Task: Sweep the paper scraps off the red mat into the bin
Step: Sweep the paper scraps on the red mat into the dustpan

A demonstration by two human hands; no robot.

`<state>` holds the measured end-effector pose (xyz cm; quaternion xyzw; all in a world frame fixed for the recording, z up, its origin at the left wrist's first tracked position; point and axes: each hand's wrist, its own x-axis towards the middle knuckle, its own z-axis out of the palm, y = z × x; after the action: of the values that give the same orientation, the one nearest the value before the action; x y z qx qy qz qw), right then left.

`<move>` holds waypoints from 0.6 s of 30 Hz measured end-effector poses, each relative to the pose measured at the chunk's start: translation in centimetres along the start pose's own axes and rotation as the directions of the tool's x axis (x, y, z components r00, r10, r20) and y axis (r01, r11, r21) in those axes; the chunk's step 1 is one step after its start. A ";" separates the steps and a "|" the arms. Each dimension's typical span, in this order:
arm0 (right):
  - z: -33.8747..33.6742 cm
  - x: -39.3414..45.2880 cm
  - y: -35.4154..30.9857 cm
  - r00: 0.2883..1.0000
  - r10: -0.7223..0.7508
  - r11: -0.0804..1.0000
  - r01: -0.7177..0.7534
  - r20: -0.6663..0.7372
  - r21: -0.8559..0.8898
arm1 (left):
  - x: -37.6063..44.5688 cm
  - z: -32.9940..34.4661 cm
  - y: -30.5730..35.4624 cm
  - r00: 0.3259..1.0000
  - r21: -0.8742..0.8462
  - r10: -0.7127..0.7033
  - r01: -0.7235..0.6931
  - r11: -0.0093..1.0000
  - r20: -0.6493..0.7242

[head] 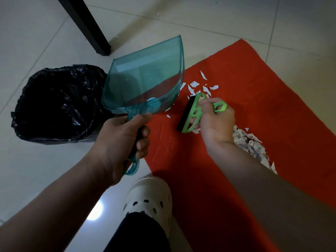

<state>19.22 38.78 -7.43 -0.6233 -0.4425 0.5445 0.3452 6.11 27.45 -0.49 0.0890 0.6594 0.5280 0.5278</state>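
Left hand (pixel 120 142) fists the translucent teal plastic dustpan (pixel 145 79) raised off the red fabric mat (pixel 254 99), right hand (pixel 216 120) grips the green-framed black-edged scraper (pixel 190 113) among white paper scraps (pixel 203 88) on the mat; black-lined bin (pixel 58 102) beside the mat's edge: risk, scraps scatter past the lifted lip.

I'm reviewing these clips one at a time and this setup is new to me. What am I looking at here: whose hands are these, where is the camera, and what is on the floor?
There is no machine here. A person wears a camera on the head, so the single picture looks down at their own two bare hands. The left hand grips the handle of a see-through teal dustpan, raised and tilted. The right hand holds a small green hand brush with a black edge, set down on a red mat. White paper scraps lie scattered on the mat past the brush, with a denser pile beside the right wrist. A bin lined with a black bag stands on the tiled floor to the left. A white clog shows at the bottom.
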 end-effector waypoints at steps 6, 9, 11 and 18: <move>1.4 -1.3 0.5 0.972 0.042 0.998 -0.033 0.231 -0.045 | -0.1 0.3 -0.3 1.000 -0.010 -0.021 0.022 1.000 0.011; 1.7 -1.3 1.1 0.949 0.090 0.994 -0.065 0.302 -0.091 | 0.0 0.5 -0.4 0.999 -0.024 -0.033 0.034 0.999 0.010; 1.2 -0.9 1.1 0.972 0.072 0.993 -0.049 0.225 -0.109 | 0.0 0.7 -0.3 0.999 -0.031 -0.040 0.041 0.999 0.012; -0.1 -1.5 0.1 0.993 0.005 0.999 -0.009 0.116 0.030 | 0.0 0.9 -0.2 0.997 -0.072 -0.075 0.076 0.994 0.023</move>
<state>19.29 37.40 -6.96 -0.5868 -0.4511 0.5878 0.3266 6.92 27.91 -0.54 0.0500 0.6374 0.5303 0.5569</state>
